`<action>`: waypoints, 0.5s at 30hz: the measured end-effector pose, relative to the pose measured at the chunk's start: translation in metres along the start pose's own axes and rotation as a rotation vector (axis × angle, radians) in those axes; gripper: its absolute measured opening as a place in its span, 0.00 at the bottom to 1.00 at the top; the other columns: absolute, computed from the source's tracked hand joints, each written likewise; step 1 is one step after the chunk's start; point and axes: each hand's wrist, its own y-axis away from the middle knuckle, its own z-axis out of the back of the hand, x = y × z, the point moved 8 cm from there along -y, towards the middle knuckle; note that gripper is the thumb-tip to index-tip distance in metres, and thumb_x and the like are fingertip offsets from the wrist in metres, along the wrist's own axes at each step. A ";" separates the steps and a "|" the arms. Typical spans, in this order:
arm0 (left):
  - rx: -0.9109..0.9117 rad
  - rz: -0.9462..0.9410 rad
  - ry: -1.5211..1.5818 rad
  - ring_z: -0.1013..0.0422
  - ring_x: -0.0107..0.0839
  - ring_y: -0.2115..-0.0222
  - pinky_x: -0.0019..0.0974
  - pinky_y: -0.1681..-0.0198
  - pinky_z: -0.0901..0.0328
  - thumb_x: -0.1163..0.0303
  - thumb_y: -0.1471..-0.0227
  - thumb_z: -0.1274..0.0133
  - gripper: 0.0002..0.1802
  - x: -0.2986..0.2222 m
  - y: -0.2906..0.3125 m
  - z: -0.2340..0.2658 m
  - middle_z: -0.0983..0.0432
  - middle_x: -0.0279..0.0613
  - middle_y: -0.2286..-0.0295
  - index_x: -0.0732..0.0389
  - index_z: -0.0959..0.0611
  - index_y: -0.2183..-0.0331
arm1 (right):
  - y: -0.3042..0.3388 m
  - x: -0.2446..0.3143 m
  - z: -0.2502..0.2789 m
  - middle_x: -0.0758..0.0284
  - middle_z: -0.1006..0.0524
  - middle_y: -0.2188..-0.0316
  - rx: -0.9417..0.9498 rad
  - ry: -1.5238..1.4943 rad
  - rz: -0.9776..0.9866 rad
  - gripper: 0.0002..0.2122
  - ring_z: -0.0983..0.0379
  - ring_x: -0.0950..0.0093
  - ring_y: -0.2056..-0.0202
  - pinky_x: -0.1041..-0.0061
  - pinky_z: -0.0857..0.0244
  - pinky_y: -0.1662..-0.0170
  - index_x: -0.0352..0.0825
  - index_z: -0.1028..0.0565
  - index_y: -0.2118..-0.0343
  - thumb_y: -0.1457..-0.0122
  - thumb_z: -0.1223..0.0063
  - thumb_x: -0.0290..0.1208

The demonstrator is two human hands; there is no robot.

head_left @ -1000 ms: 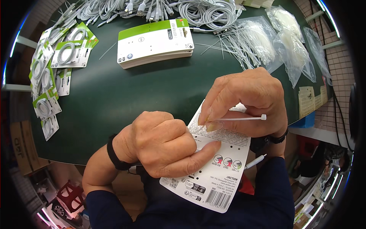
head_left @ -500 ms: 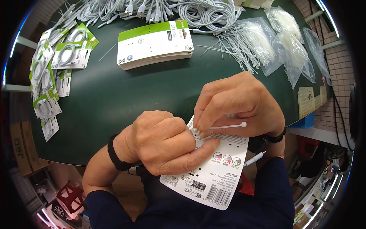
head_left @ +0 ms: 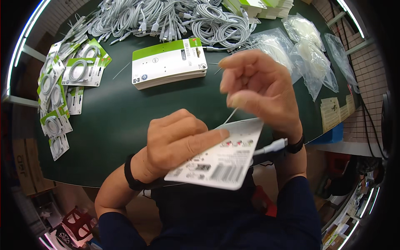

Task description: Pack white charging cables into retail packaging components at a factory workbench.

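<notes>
My left hand (head_left: pixel 177 141) is closed on a white backing card (head_left: pixel 227 175), its thumb lying along the top face. The card is tilted, its barcode corner toward me. A thin white cable tie (head_left: pixel 230 116) sticks up from the card's far edge. Past that edge, to the right, my right hand (head_left: pixel 260 89) is raised with thumb and fingers apart, and I see nothing between them. Its thumb is close to the tie's upper end; whether they touch I cannot tell. From under the card's right side pokes a white cable plug (head_left: pixel 273 146); the rest of that cable is hidden.
Ahead lies a stack of green-and-white cards (head_left: pixel 166 62). Finished carded cables (head_left: pixel 77 71) pile up at the left. A heap of grey-white cables (head_left: pixel 137 21) fills the back. Clear bags of cable ties (head_left: pixel 314 62) lie back right on the dark green table (head_left: pixel 112 125).
My right hand has come off the card, moved up and away, and its fingers have opened. The card has tilted and risen, and the plug shows more at its right.
</notes>
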 end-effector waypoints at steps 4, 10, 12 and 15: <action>-0.239 0.350 0.161 0.28 0.28 0.77 0.28 0.78 0.34 0.76 0.52 0.33 0.13 0.036 0.024 0.007 0.23 0.35 0.72 0.63 0.12 0.61 | 0.011 0.007 0.042 0.63 0.21 0.63 -0.442 0.042 0.287 0.16 0.26 0.79 0.70 0.82 0.34 0.68 0.30 0.24 0.52 0.44 0.36 0.15; -0.481 0.801 0.451 0.26 0.26 0.75 0.30 0.74 0.31 0.74 0.42 0.38 0.11 0.067 0.028 0.013 0.22 0.37 0.69 0.62 0.17 0.56 | 0.028 0.045 -0.010 0.62 0.21 0.67 -0.261 0.566 0.860 0.12 0.27 0.76 0.71 0.79 0.36 0.70 0.33 0.21 0.60 0.46 0.37 0.13; -0.639 0.925 0.685 0.26 0.25 0.74 0.30 0.71 0.30 0.72 0.40 0.39 0.13 0.081 0.036 0.011 0.21 0.36 0.67 0.62 0.20 0.53 | 0.026 0.046 -0.035 0.63 0.21 0.68 -0.186 0.647 0.891 0.13 0.26 0.74 0.71 0.77 0.36 0.71 0.34 0.19 0.61 0.49 0.36 0.12; -0.703 0.944 0.768 0.25 0.24 0.71 0.30 0.67 0.30 0.72 0.39 0.39 0.15 0.085 0.031 0.005 0.22 0.35 0.65 0.63 0.22 0.51 | 0.024 0.033 -0.058 0.67 0.20 0.69 -0.131 0.909 0.897 0.14 0.27 0.72 0.72 0.73 0.35 0.73 0.35 0.16 0.63 0.55 0.32 0.15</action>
